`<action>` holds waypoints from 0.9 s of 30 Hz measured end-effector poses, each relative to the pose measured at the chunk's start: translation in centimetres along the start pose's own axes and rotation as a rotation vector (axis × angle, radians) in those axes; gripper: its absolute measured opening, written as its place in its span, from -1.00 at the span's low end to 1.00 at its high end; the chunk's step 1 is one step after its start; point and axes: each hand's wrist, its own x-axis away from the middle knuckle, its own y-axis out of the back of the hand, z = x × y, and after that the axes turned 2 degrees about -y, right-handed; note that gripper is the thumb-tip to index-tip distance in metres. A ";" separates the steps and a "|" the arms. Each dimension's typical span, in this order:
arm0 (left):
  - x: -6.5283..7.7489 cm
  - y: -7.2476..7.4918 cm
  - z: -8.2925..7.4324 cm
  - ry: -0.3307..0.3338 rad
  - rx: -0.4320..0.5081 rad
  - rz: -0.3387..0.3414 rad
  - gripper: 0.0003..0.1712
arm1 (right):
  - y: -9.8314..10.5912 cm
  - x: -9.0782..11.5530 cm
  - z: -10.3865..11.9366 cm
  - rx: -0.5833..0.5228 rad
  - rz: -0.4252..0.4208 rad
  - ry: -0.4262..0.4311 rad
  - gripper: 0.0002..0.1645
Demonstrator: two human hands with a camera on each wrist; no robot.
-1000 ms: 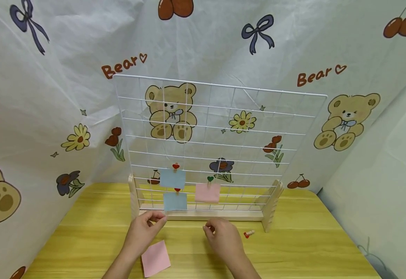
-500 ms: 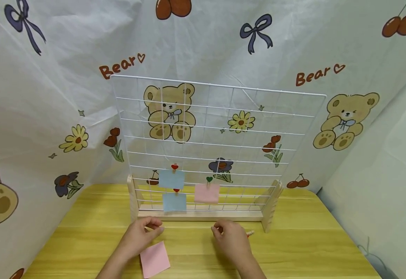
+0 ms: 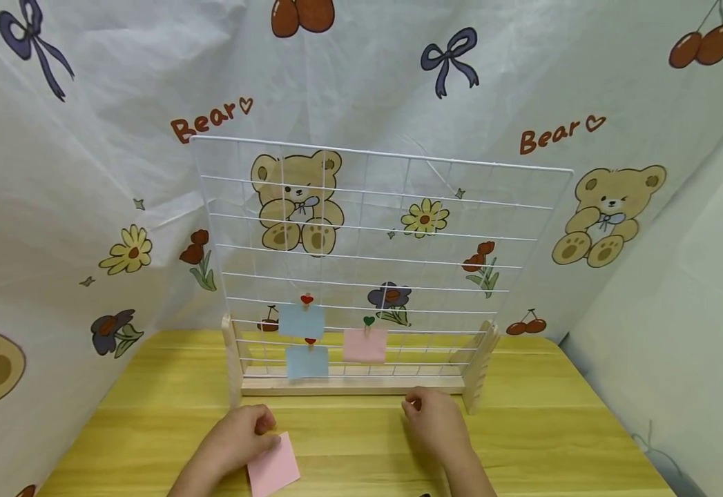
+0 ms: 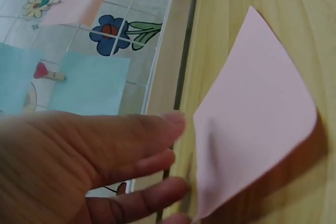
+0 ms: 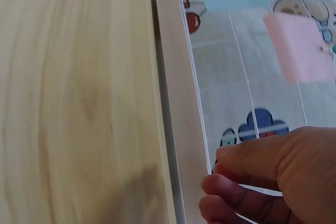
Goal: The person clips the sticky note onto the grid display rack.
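Observation:
A pink square note lies on the table, its corner lifted in the left wrist view. My left hand is over its upper left edge, thumb near the paper and fingers loosely bent; in the left wrist view a small gap shows between fingertips and note. My right hand hovers before the right part of the rack's wooden base, fingers loosely curled, with nothing seen between them in the right wrist view. Two blue notes and another pink note hang on the white wire grid by heart clips.
Wooden side posts hold the grid upright on the yellow wood-grain table. Behind it hangs a white cloth printed with bears and flowers. A small dark thing shows at the bottom edge.
My left hand has moved down and left to the loose pink note. My right hand has moved right, over where a loose red heart clip lay; that clip is now hidden.

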 end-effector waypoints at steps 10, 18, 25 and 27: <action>1.0 1.1 -0.7 0.123 -0.211 0.096 -0.62 | 2.0 -0.5 -3.6 -0.029 0.067 -0.119 -0.88; 1.5 1.4 -0.5 0.128 -0.177 0.120 -0.60 | 3.4 -0.5 -4.8 -0.016 0.127 -0.171 -0.87; 1.3 1.3 -0.7 0.107 -0.139 0.137 -0.67 | 3.9 -0.5 -5.2 0.005 0.128 -0.191 -0.87; 1.3 1.2 -0.7 0.097 -0.143 0.129 -0.68 | 3.9 -0.5 -5.3 0.005 0.132 -0.193 -0.87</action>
